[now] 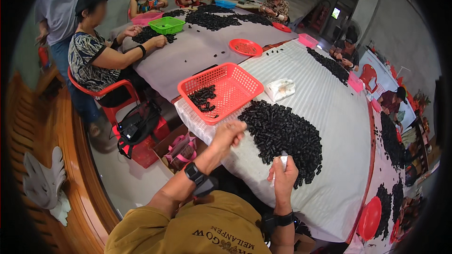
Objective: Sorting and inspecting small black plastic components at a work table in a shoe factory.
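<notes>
A large heap of small black cylindrical pieces (287,136) spreads over the table in front of me. Beside its near left edge is my left hand (228,134), raised with the fingers curled together; whether a piece is pinched in them is hidden. My right hand (285,176), at the near side of the heap, is closed with the thumb up, gripping a white cloth or tissue (284,160) that shows between the fingers. Beyond my left hand, a red perforated plastic basket (238,93) has some of the same black pieces in its left part.
A white soft packet (280,89) lies right of the basket. Farther off are a red round tray (246,47), a green basket (167,25) and more black heaps. Several people sit around the tables. A red chair (127,91) stands at left, near a cardboard box (162,148).
</notes>
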Action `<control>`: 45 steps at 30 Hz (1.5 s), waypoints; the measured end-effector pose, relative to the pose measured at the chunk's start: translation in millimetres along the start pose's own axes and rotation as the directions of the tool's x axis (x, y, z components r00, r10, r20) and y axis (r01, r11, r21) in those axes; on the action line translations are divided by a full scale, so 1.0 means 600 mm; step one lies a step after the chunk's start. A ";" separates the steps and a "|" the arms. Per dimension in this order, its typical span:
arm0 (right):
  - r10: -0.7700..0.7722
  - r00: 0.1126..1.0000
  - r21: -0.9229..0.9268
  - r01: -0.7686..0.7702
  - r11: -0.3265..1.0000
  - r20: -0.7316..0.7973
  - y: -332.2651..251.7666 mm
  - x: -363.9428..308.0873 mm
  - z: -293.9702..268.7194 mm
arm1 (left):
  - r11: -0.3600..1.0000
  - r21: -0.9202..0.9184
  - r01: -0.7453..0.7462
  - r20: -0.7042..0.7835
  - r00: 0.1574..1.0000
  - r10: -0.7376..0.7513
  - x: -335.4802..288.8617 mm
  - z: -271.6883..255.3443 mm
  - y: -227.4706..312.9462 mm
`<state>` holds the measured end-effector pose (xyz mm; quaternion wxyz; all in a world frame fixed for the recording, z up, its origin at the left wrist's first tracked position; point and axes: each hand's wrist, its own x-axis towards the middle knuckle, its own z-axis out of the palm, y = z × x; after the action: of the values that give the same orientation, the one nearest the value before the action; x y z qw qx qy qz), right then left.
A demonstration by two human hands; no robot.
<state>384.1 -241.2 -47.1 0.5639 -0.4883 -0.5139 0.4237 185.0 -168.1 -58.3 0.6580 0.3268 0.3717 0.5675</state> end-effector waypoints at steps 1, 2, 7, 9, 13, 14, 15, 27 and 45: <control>0.012 1.000 -0.013 -0.012 1.000 0.013 -0.002 0.000 0.001 | 0.991 0.077 -0.109 -0.087 0.989 0.116 0.016 -0.014 0.011; 0.025 0.999 -0.026 -0.024 0.999 0.025 -0.003 -0.001 0.002 | 0.991 0.081 -0.108 -0.087 0.990 0.115 0.033 -0.024 0.016; 0.015 1.000 -0.026 -0.014 1.000 0.023 -0.005 0.000 0.001 | 0.875 0.194 -0.443 -0.364 0.796 0.483 0.077 -0.028 0.031; 0.004 1.000 -0.025 -0.003 1.000 0.025 -0.004 0.000 -0.001 | 0.856 0.242 -0.457 -0.317 0.796 0.515 0.083 -0.031 0.013; -0.023 0.998 -0.053 0.025 0.998 0.055 -0.004 -0.001 0.000 | 0.719 0.602 -0.349 -0.028 0.890 0.455 0.110 -0.041 -0.055; -0.024 0.998 -0.073 0.029 0.997 0.064 -0.006 -0.002 0.001 | 0.446 0.814 -0.373 0.070 0.824 0.562 0.127 -0.056 -0.077; -0.026 0.998 -0.073 0.031 0.997 0.061 -0.005 -0.002 0.001 | 0.121 0.929 -0.349 0.204 0.757 0.621 0.131 -0.053 -0.082; -0.033 0.996 -0.055 0.038 0.998 0.084 -0.002 -0.003 0.000 | -0.208 0.911 -0.356 0.412 0.790 0.453 0.136 -0.067 -0.113; -0.058 0.996 0.067 0.054 0.996 0.067 -0.010 -0.002 -0.002 | 0.908 -0.137 0.395 0.541 0.798 -0.266 -0.036 0.032 -0.061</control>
<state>385.2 -243.5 -41.5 0.5731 -0.4404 -0.5324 0.4405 218.2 -195.1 -77.4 0.8569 0.3116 0.1633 0.3768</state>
